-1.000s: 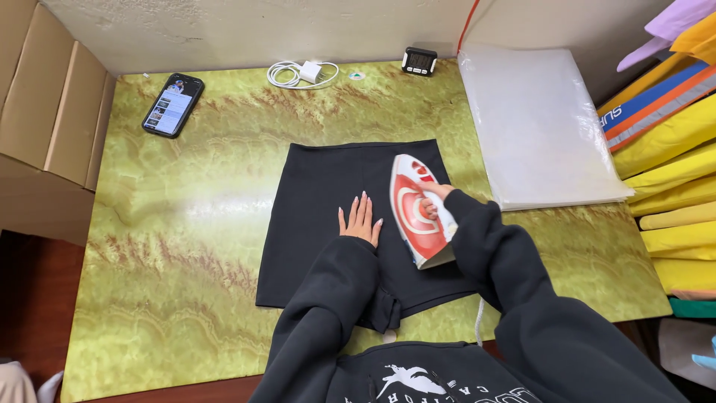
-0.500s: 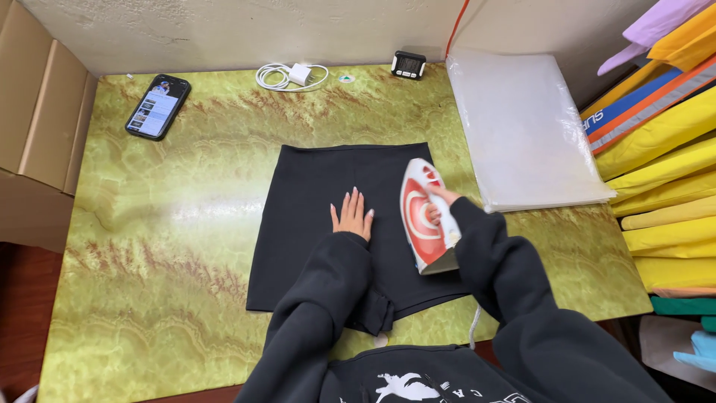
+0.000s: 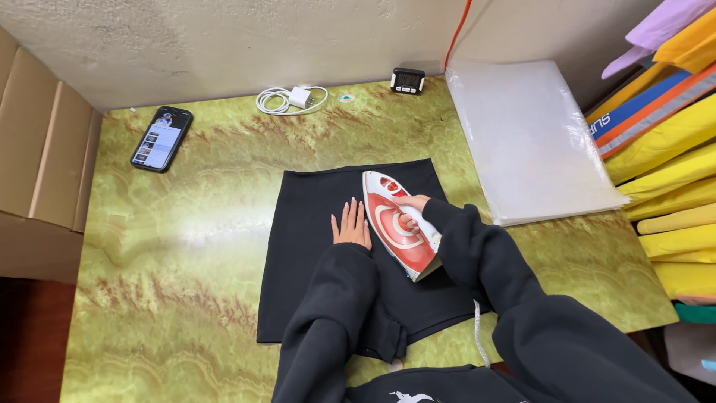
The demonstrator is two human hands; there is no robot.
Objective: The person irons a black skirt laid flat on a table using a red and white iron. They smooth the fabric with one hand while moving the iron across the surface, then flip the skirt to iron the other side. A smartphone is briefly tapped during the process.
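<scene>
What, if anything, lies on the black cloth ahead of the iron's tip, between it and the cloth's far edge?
Nothing visible. The right hand grips the red and white iron, and the black cloth ahead of its tip is bare. The left hand lies flat beside the iron, not ahead.

A garment workshop — stacked bright fabrics, clear bags, an ironing table.

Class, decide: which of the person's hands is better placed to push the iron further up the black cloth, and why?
The right hand: it grips the handle of the red and white iron. The left hand lies flat on the black cloth beside it.
</scene>
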